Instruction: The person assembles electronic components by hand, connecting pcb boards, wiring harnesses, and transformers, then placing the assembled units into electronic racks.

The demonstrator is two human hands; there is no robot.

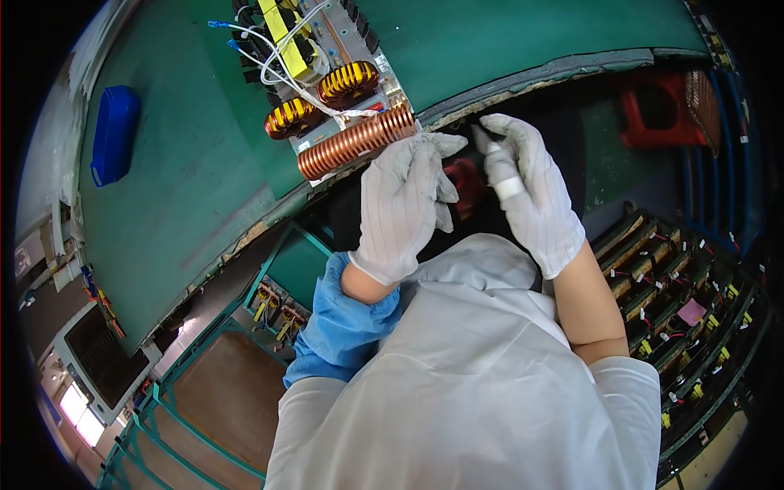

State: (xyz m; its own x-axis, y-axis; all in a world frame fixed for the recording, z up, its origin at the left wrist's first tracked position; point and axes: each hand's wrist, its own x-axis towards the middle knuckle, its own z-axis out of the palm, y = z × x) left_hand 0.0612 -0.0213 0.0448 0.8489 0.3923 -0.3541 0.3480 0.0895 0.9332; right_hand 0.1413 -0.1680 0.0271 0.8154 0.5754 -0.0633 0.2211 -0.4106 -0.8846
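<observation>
A circuit board assembly (347, 49) lies on the green bench, its near end at the bench edge. Across that end runs a copper coil (357, 141). Behind the coil sit two toroid inductors (349, 83) wound in yellow and dark bands, and white wires (282, 57) with blue terminals. My left hand (402, 196), in a white glove, is by the coil's right end with fingers parted; whether it touches is unclear. My right hand (527, 188), also gloved, has white tape round one digit. Its fingers curve but stay apart, with a shadowed grey tip between them, too unclear to name.
A blue bin (115, 135) stands at the bench's left. The worn bench edge (539, 77) runs in front of me. At the right are a red plastic stool (665, 110) and a rack (678, 310) of wired parts. A green-framed cart (220, 392) stands at lower left.
</observation>
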